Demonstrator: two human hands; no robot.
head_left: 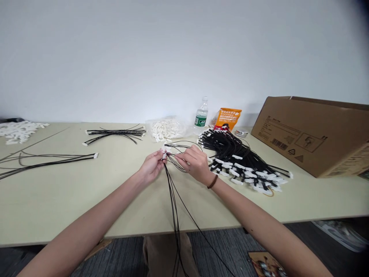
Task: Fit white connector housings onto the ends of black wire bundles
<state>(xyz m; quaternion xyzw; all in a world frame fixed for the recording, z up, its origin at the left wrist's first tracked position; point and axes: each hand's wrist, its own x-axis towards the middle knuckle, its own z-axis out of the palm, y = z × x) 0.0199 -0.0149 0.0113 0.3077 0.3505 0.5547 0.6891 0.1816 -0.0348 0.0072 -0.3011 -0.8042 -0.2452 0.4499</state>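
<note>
Over the middle of the table, my left hand [153, 166] pinches a white plastic connector [165, 150] between thumb and fingers. Thin black wires [172, 194] run from it, some looping to the right and others hanging down past the table's front edge. Just right of the connector, my right hand [194, 161] is closed in a pinch on one or more of the black wires. Its fingertips partly hide the wire ends. Close by on the right lies a large pile of black wire harnesses [239, 148] with white connectors on their ends.
A clear bag of white connectors [167, 129] lies behind my hands, with a water bottle [201, 113] and an orange packet [227, 118] beyond. Loose harnesses [115, 132] and more white connectors [21, 131] are at left. A cardboard box [302, 134] stands at right.
</note>
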